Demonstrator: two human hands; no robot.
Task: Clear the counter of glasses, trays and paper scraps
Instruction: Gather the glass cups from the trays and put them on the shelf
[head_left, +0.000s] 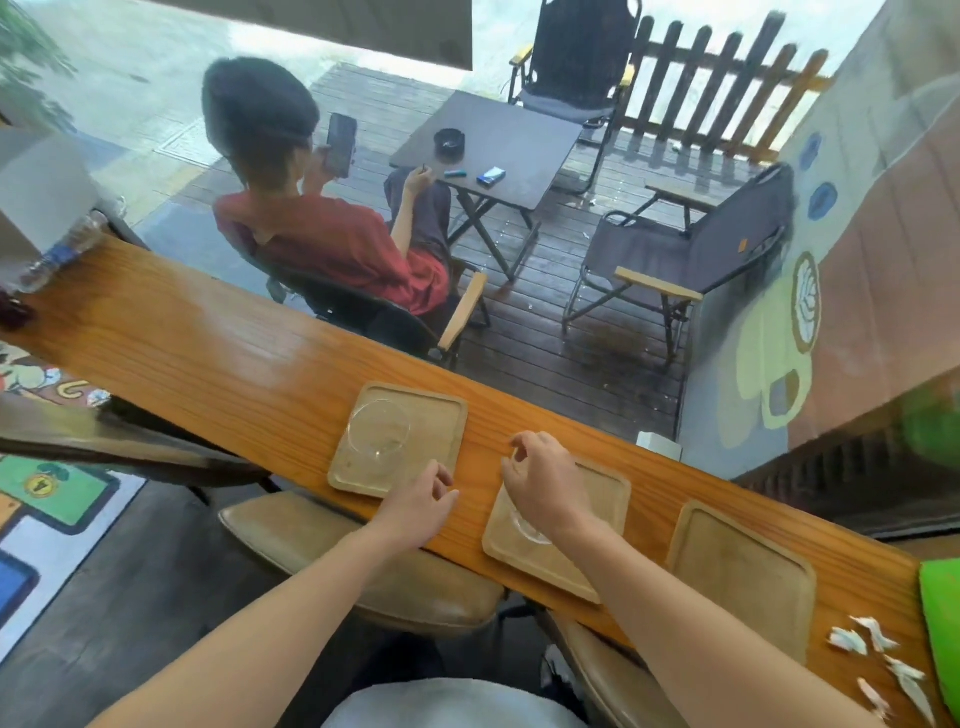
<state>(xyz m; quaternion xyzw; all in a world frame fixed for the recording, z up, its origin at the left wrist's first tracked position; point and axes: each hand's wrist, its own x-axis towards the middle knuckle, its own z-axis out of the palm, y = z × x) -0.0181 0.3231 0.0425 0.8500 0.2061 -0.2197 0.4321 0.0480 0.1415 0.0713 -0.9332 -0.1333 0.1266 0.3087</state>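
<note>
The right grip (545, 488) hovers over the far left corner of the middle tray (597, 551), fingers curled loosely and parted; whether they touch the glass (527, 527) beneath cannot be told, since the hand hides most of it and only a curved rim shows near the wrist. The left grip (418, 506) rests at the near edge of the bench (208, 353), just beside the near right corner of the left tray (441, 415), fingers bent and spread, holding nothing. A second clear glass (378, 428) stands on that left tray, far and to the left of the left grip. A third, bare tray (748, 577) lies to the right of the middle one. Torn white paper scraps (878, 660) lie scattered at the bench's right end, well apart from both grips.
</note>
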